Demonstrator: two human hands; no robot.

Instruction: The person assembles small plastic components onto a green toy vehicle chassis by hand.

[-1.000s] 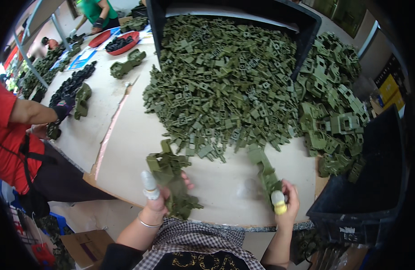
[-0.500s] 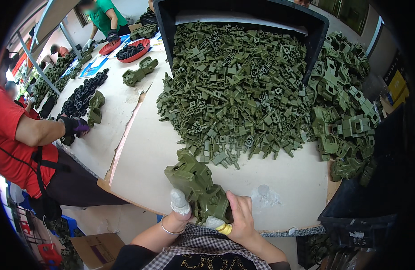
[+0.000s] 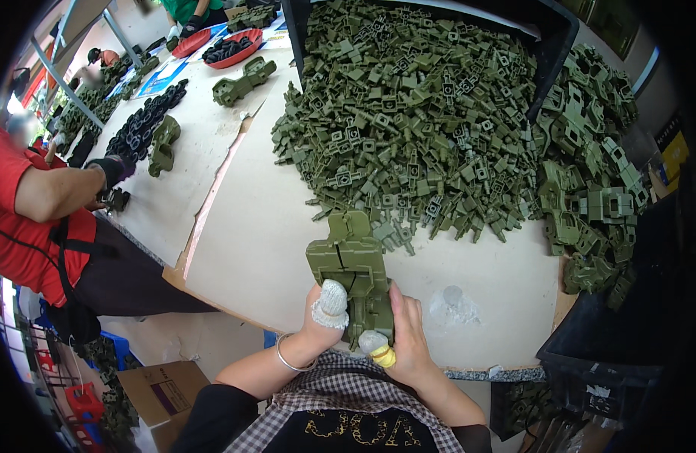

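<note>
Both hands hold an olive-green plastic toy vehicle body (image 3: 351,264) over the near edge of the table. My left hand (image 3: 322,321) grips its left side, its thumb in a white knitted cover lying on top. My right hand (image 3: 408,336) closes on the lower right side, its thumb wrapped in white and yellow, with the fingers along the flank. The fingers beneath are hidden. Just beyond lies a large heap of small green plastic parts (image 3: 416,128), spilling from a tipped black bin (image 3: 555,64).
Larger green vehicle bodies (image 3: 589,196) are piled at the right, above a black crate (image 3: 601,370). White powder (image 3: 453,306) marks the table. At the left, a co-worker in red (image 3: 42,189) works by black wheels (image 3: 140,124). A cardboard box (image 3: 163,396) stands below.
The toy vehicle body has turned from a leftward slant to nearly straight ahead. My left hand has shifted up along it. The co-worker's gloved hand has moved away from the nearby green body.
</note>
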